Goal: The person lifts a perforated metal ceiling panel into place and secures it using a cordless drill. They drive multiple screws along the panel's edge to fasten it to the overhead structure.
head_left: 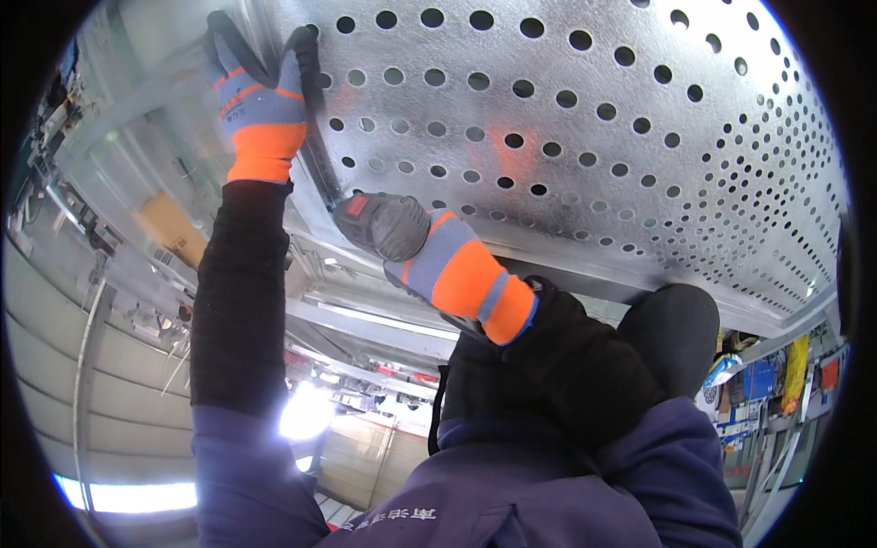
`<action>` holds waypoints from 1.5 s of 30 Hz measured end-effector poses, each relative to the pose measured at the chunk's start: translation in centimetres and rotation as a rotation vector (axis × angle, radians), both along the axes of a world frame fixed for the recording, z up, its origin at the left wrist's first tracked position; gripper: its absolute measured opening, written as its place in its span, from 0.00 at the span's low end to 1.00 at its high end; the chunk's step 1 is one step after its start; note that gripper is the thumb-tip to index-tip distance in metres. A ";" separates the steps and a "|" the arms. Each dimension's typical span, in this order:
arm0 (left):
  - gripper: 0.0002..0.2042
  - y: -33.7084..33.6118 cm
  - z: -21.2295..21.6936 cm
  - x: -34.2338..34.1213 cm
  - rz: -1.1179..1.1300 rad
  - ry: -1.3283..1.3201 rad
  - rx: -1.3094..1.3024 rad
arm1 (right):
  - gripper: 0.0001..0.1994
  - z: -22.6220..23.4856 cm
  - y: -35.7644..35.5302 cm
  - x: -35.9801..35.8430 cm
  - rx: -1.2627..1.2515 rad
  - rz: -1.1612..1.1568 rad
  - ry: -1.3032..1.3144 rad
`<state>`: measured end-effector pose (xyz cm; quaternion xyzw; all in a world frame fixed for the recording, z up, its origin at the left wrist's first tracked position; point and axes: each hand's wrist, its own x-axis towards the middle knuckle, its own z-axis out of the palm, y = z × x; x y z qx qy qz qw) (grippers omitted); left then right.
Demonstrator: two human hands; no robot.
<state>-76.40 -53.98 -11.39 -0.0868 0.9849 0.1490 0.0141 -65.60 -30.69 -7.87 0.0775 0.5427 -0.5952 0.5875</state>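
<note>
A shiny metal sheet (502, 55) with many round holes spreads across the upper right. My left hand (263, 114), in a grey and orange glove with dark fingertips, lies at the sheet's left edge. Its thumb and fingers are spread apart, with the thumb by the perforated surface. My right hand (470, 274), gloved the same way, is closed round a power drill (384, 224) with a dark grey body and a small red patch. The drill's front end points left, close to the sheet's lower left corner; its tip and whatever it touches cannot be made out.
A metal frame bar (594, 285) runs along the sheet's near edge. Left of the sheet is a pale see-through panel (119, 173), with a brown cardboard piece (174, 228) beyond. My dark-clad knee (671, 333) is close below the frame. Colourful goods (763, 379) stand at far right.
</note>
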 end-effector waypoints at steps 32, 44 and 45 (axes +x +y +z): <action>0.47 0.6 0.8 0.0 0.020 0.000 -0.015 | 0.11 1.6 -0.1 1.1 0.108 -0.276 -0.204; 0.44 0.5 0.2 0.1 0.034 -0.006 -0.096 | 0.12 2.9 3.3 1.0 0.112 -0.602 -0.819; 0.44 0.8 0.2 0.0 0.051 -0.009 -0.060 | 0.12 3.2 3.2 1.4 0.123 -0.592 -0.819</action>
